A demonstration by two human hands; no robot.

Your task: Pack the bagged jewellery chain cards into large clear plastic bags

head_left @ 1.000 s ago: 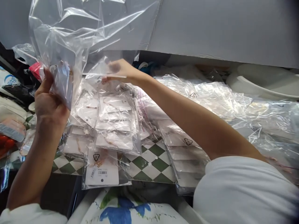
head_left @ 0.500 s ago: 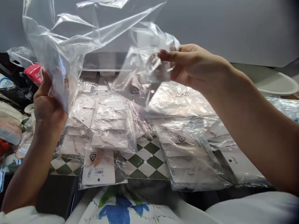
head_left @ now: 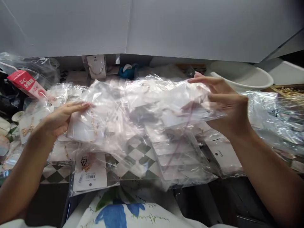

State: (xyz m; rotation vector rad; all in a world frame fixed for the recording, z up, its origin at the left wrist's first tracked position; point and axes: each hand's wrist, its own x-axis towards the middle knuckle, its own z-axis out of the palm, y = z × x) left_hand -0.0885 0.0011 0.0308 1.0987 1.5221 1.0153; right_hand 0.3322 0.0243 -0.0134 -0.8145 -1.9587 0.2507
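A large clear plastic bag (head_left: pixel 142 107) with small carded packets inside stretches flat between both hands, blurred by motion. My left hand (head_left: pixel 60 118) grips its left edge, fingers laid along the plastic. My right hand (head_left: pixel 225 106) holds the right edge, fingers curled round it. Beneath the bag lie several small clear packets with white jewellery cards (head_left: pixel 90 174) on a green and white checkered surface (head_left: pixel 135 155).
A pink carton (head_left: pixel 28 84) lies at the far left among plastic. A white bowl (head_left: pixel 242 76) sits at the back right, with more clear packets (head_left: pixel 273 117) to the right. A grey panel (head_left: pixel 152 28) spans the back. A printed white cloth (head_left: pixel 128 212) lies at the near edge.
The big bag was held up high in my left hand; my right hand brought a small packet to it. Now both hands hold the bag low and flat over the packets.
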